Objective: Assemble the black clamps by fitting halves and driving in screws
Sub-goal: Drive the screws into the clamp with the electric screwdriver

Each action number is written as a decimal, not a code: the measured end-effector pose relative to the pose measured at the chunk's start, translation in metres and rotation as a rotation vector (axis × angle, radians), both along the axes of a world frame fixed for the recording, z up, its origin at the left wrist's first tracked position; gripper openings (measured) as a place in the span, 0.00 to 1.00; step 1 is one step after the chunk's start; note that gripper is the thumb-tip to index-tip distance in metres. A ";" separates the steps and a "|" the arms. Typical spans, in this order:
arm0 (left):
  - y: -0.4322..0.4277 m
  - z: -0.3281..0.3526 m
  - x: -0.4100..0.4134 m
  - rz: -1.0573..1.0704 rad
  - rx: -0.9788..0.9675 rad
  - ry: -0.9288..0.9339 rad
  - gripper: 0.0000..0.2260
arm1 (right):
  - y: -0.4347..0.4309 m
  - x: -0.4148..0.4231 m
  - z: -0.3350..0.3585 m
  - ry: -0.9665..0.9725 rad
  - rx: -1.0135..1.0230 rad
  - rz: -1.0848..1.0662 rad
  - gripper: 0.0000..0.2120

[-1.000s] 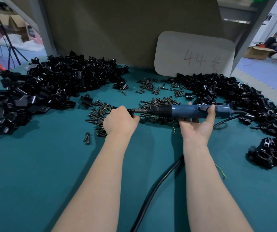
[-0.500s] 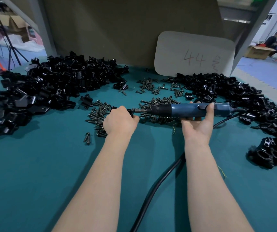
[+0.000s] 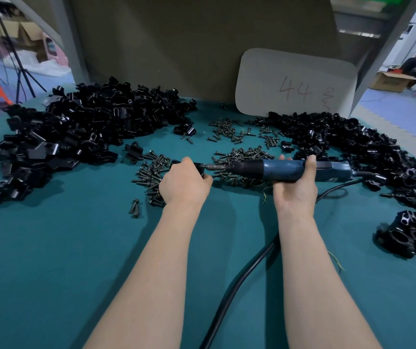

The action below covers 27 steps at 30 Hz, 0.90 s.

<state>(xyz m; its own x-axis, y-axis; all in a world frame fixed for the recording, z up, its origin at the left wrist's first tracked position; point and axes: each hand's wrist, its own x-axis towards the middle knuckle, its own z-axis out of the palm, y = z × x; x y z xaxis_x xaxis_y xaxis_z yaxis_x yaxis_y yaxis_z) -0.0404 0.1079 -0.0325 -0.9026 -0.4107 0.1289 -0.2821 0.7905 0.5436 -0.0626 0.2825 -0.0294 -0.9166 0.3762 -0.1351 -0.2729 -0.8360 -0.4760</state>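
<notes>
Both arms reach forward: our left hand (image 3: 185, 183) curls round a clamp (image 3: 201, 171) above the screws (image 3: 151, 172), and our right hand (image 3: 296, 190) grips the driver (image 3: 285, 170) held level, bit at the clamp. Bare counter (image 3: 51, 273) lies near us; piles (image 3: 76, 137) crowd its sides. A card (image 3: 295, 81) reads "44".

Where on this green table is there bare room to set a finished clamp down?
Bare table: left of the left arm, nearer than the left pile; also right of the right arm, nearer than the finished clamps. Crowded: the right pile, screws in the middle, cable between the arms.
</notes>
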 end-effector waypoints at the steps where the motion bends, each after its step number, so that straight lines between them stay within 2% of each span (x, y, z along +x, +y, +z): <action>1: -0.001 0.000 0.000 -0.004 0.006 0.001 0.12 | -0.001 0.000 0.000 0.000 0.005 -0.009 0.08; 27: -0.001 -0.002 0.001 -0.005 0.005 0.021 0.11 | -0.004 0.002 0.002 -0.051 -0.068 -0.054 0.07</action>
<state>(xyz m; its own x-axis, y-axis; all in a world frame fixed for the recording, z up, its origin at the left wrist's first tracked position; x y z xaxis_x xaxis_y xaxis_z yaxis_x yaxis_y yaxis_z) -0.0399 0.1069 -0.0345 -0.9017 -0.4069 0.1463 -0.2665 0.7894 0.5530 -0.0601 0.2781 -0.0272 -0.8866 0.4131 -0.2081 -0.2951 -0.8516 -0.4333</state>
